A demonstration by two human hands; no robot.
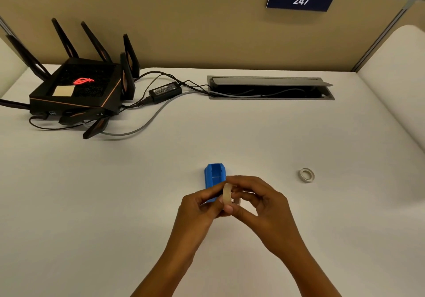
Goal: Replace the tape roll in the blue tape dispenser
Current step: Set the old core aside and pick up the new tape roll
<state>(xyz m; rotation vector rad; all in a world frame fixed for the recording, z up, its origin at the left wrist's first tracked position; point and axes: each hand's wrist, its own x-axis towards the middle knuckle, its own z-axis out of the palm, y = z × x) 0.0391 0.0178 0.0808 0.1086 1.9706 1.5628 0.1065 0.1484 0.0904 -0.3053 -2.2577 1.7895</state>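
The blue tape dispenser stands on the white desk just beyond my hands, its roll bay showing no roll; its near end is hidden behind my left fingers. A pale tape roll is held upright on edge between both hands, in front of the dispenser. My left hand pinches the roll from the left, and my right hand grips it from the right, fingers curled over it. A second, whitish tape roll lies flat on the desk to the right, apart from everything.
A black router with several antennas sits at the back left, with a power brick and cables trailing to an open cable slot at the back. A beige partition bears a sign reading 247.
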